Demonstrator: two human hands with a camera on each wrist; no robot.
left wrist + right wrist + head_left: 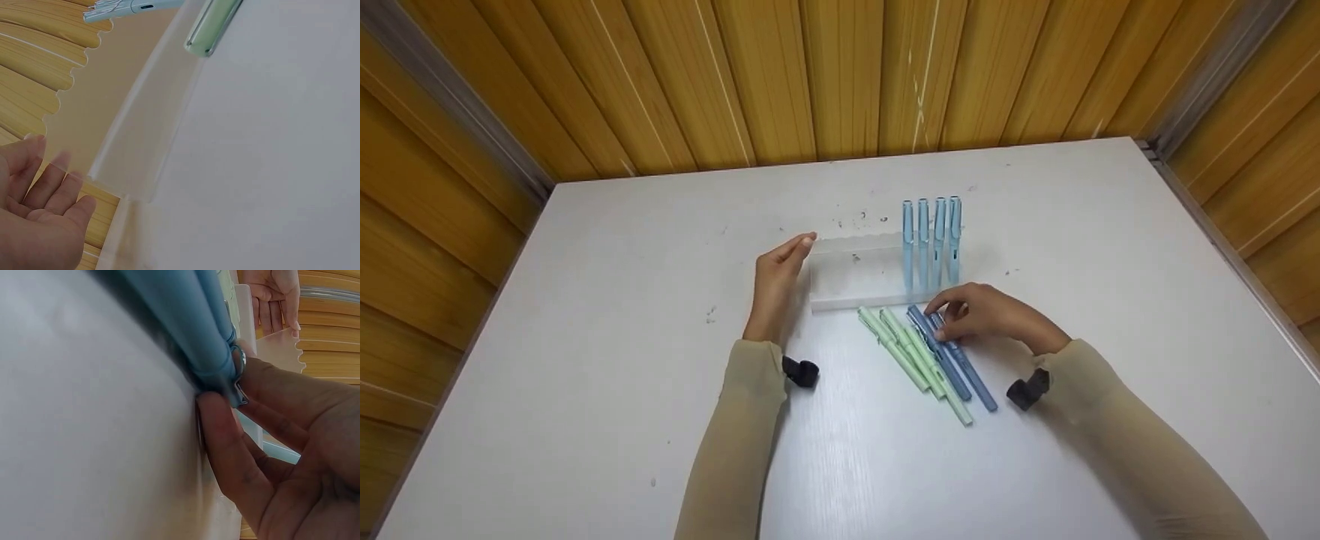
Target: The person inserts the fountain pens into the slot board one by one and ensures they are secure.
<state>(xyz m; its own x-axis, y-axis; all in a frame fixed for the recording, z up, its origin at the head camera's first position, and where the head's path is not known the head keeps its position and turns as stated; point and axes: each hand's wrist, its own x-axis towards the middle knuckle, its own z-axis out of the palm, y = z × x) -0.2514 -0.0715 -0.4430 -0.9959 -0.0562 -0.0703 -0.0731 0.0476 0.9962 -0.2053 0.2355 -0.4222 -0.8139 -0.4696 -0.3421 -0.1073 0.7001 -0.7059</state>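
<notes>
A clear plastic pen stand with a scalloped upper edge stands on the table. My left hand pinches its upper left corner; in the left wrist view some fingertips show through the clear panel. Several light blue pens stand side by side at the stand's right end. In front lie two darker blue pens, and my right hand pinches the cap end of the right one between thumb and finger. The other blue pen lies right alongside it.
Three light green pens lie slanted to the left of the blue ones, close before the stand. The white table meets a yellow wood-look panel wall at the back. A black wrist camera sits on the left sleeve.
</notes>
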